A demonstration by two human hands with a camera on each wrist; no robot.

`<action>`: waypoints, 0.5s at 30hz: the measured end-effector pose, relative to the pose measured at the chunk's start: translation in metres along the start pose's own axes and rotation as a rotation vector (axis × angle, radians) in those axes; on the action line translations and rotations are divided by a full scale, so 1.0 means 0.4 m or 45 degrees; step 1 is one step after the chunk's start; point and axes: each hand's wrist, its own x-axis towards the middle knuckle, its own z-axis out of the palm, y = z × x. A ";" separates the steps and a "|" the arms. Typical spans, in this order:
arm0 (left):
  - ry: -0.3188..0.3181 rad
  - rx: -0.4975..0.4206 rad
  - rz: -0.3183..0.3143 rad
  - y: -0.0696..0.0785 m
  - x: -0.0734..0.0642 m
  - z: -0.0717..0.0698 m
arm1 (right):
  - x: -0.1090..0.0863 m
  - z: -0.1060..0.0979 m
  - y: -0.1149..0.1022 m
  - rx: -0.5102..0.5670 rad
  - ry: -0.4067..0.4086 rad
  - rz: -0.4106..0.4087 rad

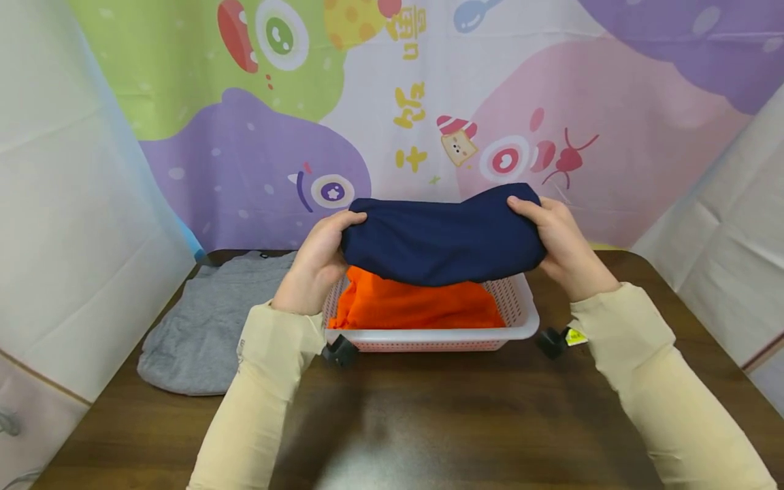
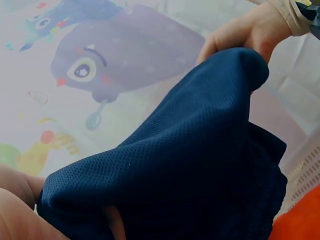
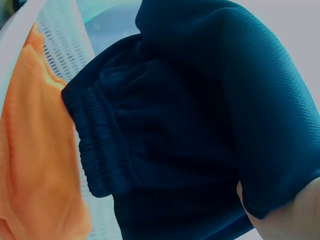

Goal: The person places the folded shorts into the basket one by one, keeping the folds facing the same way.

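A folded navy garment (image 1: 441, 238) of mesh fabric is held up over the basket, stretched between both hands. My left hand (image 1: 320, 257) grips its left end, thumb on top and the other fingers underneath. At the opposite end my right hand (image 1: 566, 248) pinches the cloth the same way. A gathered elastic band (image 3: 97, 145) hangs at its lower edge in the right wrist view. Below lies an orange cloth (image 1: 422, 304) inside the white plastic basket (image 1: 429, 335), partly covered by the navy garment in the head view.
A grey garment (image 1: 196, 333) is spread flat on the wooden table (image 1: 429, 422), left of the basket. Behind the table hangs a curtain (image 1: 398, 136) with cartoon figures. White sheets (image 1: 723, 204) stand at both sides.
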 end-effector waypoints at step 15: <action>0.075 0.070 0.009 0.038 0.053 -0.015 | 0.110 0.027 0.046 -0.243 0.132 0.075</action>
